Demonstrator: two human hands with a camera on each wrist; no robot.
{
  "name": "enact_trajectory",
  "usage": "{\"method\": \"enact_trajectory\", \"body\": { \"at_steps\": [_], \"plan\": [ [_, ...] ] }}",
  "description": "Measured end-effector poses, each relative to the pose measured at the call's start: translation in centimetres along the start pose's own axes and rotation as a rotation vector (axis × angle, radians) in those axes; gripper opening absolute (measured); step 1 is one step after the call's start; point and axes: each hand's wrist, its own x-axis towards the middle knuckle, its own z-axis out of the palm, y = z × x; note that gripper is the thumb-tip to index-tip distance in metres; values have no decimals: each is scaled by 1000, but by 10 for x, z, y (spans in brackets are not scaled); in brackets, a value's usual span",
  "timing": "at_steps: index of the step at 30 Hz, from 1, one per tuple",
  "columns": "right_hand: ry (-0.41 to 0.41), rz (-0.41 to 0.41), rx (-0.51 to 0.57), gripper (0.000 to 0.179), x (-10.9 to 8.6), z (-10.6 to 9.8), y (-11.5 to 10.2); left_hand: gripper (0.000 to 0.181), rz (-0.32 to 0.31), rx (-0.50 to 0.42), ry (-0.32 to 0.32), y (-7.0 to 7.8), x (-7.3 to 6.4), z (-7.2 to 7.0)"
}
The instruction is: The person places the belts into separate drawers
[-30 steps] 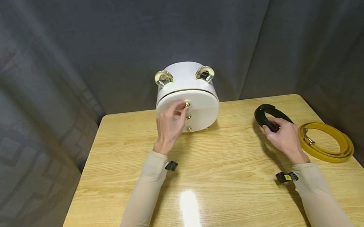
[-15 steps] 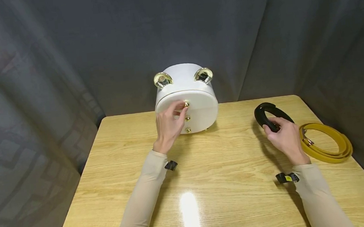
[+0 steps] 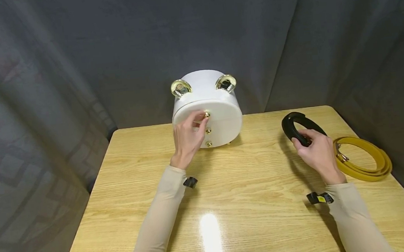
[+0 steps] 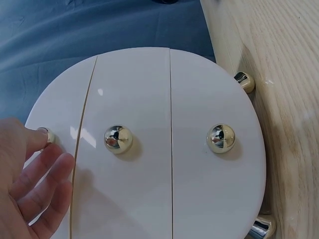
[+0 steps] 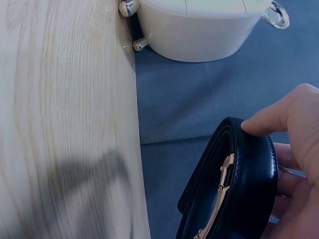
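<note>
A white oval drawer box [image 3: 223,124] with gold knobs and two gold ear-like rings stands at the back middle of the table. My left hand [image 3: 186,139] is at its front and pinches the top knob [image 4: 49,135] between thumb and forefinger. The top drawer sits flush with the others; the middle knob [image 4: 118,139] and the bottom knob [image 4: 221,138] are untouched. To the right, my right hand [image 3: 317,151] grips a coiled black belt [image 5: 254,179], holding it above the tabletop. Its gold-coloured buckle [image 5: 219,199] shows inside the coil.
A coiled yellow belt [image 3: 382,159] with a metal buckle lies on the wooden table [image 3: 261,213], right beside my right hand. Dark curtains [image 3: 143,46] hang behind the table and along both sides.
One second ago a dark gap showed above the top drawer; my left hand has pushed it in and the gap is gone. My right hand keeps the black belt in nearly the same place.
</note>
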Motion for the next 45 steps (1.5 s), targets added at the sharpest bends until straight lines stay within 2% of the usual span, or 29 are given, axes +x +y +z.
{"method": "enact_trajectory", "body": {
  "at_steps": [11,22,27,34,45],
  "plan": [
    [2,5,17,34,0,-3,-5,19,5,8,1,-2,2,1],
    [2,9,10,36,-1,-4,-4,21,-32,-33,1,-8,-7,5],
    [1,15,3,37,-1,-4,-3,25,-63,-10,-33,-14,-16,7],
    [11,-2,17,35,0,-3,-4,29,-114,34,-119,-20,-27,9],
    [-12,6,31,34,-2,-5,-7,25,-133,115,-188,-28,-36,13]
  ]
}}
